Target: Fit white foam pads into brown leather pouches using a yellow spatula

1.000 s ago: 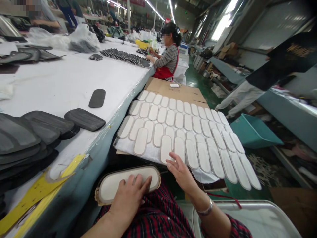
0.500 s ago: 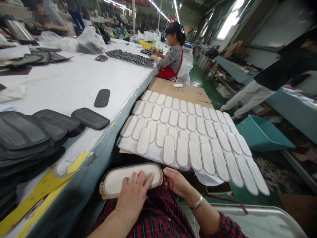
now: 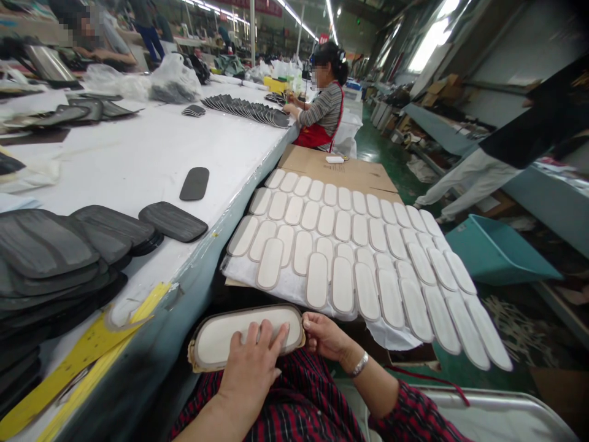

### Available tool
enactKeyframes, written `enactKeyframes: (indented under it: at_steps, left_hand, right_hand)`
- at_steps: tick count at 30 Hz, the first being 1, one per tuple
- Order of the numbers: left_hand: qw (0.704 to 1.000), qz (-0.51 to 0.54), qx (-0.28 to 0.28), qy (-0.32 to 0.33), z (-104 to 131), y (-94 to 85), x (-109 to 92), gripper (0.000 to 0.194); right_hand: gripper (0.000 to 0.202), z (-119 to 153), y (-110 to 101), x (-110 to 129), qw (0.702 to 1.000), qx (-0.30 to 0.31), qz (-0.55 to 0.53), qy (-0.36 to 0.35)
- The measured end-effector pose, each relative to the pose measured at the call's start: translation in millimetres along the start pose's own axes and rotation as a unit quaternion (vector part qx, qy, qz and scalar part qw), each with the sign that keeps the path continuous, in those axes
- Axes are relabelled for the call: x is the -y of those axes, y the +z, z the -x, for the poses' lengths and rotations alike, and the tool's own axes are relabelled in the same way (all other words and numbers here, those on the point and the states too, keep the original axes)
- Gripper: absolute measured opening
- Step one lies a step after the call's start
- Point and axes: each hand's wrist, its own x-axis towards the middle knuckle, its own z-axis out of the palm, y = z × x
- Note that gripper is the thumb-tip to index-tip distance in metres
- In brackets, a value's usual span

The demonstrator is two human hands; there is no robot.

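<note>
An elongated oval pad [image 3: 225, 334], cream on top with a grey-brown border and ragged tan material around its rim, lies over my lap. Spread fingers of my left hand [image 3: 257, 353] rest flat on its upper face, toward the right half. At the pad's right end, my right hand [image 3: 324, 331] pinches the edge between thumb and fingertips; the exact bit in the pinch is mostly hidden. The pad's underside is out of sight.
Rows of similar cream pads [image 3: 317, 279] cover a cardboard-topped surface ahead. On the white table [image 3: 124, 172] at left are stacked dark pads [image 3: 46, 245] and a yellow strip [image 3: 69, 374]. A co-worker [image 3: 326, 98] sits beyond; a teal bin [image 3: 499, 252] stands right.
The view has shifted slightly, so the scene sits a little farther right. Both hands keep nearly the same places on the pad.
</note>
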Motion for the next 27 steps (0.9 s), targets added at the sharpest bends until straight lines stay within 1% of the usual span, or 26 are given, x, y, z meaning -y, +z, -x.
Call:
enactKeyframes:
  at_steps: [4, 7, 9, 10, 11, 12, 13, 14, 15, 16, 17, 18, 19, 20, 21, 24, 27]
  left_hand:
    - [1.000, 0.017, 0.012, 0.003, -2.8, 2.4, -3.6, 0.081]
    - [0.998, 0.060, 0.012, -0.011, 2.7, -0.7, -4.8, 0.089]
    - [0.988, 0.152, 0.006, -0.008, 14.6, -4.1, 5.1, 0.092]
    - [0.975, 0.224, -0.004, -0.008, 23.2, -5.0, 14.9, 0.087]
    - [0.951, 0.306, -0.029, -0.024, 32.9, -4.9, 27.9, 0.077]
    - [0.916, 0.391, -0.066, -0.060, 43.0, -3.4, 43.5, 0.063]
    - [0.865, 0.468, -0.125, -0.131, 52.8, -0.2, 60.8, 0.048]
    - [0.791, 0.529, -0.199, -0.233, 61.2, 4.7, 78.4, 0.036]
    - [0.702, 0.578, -0.255, -0.330, 67.7, 11.2, 94.9, 0.032]
    - [0.611, 0.628, -0.285, -0.388, 71.9, 18.7, 109.3, 0.029]
    - [0.538, 0.697, -0.256, -0.398, 73.6, 26.8, 120.5, 0.028]
    - [0.483, 0.762, -0.197, -0.385, 73.1, 34.9, 128.1, 0.029]
    - [0.457, 0.795, -0.157, -0.367, 71.1, 42.4, 132.1, 0.031]
    - [0.441, 0.821, -0.117, -0.344, 68.1, 48.9, 133.2, 0.033]
    - [0.435, 0.834, -0.095, -0.327, 64.7, 54.1, 132.1, 0.035]
    - [0.431, 0.852, -0.072, -0.290, 56.8, 62.5, 125.9, 0.040]
    - [0.443, 0.857, -0.049, -0.259, 52.9, 64.1, 127.1, 0.041]
  right_hand:
    - [0.034, -1.9, 3.5, 13.5, 0.997, -0.017, 0.075, 0.011]
    - [0.028, -1.1, 9.3, 21.4, 0.987, -0.039, 0.156, 0.012]
    - [0.026, 0.4, 14.0, 24.7, 0.968, -0.066, 0.242, 0.015]
    - [0.026, 1.3, 16.0, 25.8, 0.956, -0.078, 0.282, 0.017]
    - [0.026, 2.1, 17.6, 26.5, 0.947, -0.085, 0.310, 0.021]
    - [0.027, 2.9, 18.6, 26.9, 0.943, -0.087, 0.321, 0.025]
    - [0.027, 3.6, 18.9, 27.0, 0.943, -0.084, 0.319, 0.031]
    - [0.028, 4.1, 18.7, 26.9, 0.948, -0.077, 0.307, 0.039]
    - [0.029, 4.5, 17.8, 26.6, 0.955, -0.067, 0.287, 0.046]
    - [0.030, 4.7, 16.6, 26.1, 0.962, -0.055, 0.261, 0.054]
    - [0.031, 4.7, 15.1, 25.6, 0.970, -0.040, 0.233, 0.062]
    - [0.032, 4.7, 13.5, 25.0, 0.976, -0.028, 0.207, 0.067]
    - [0.033, 4.6, 12.1, 24.5, 0.980, -0.018, 0.187, 0.072]
    - [0.033, 4.7, 10.9, 24.1, 0.982, -0.013, 0.173, 0.074]
    - [0.034, 4.8, 10.0, 23.8, 0.983, -0.009, 0.163, 0.078]
    - [0.033, 5.6, 9.4, 24.1, 0.986, -0.002, 0.148, 0.082]
    - [0.034, 6.2, 10.3, 26.4, 0.986, 0.001, 0.143, 0.085]
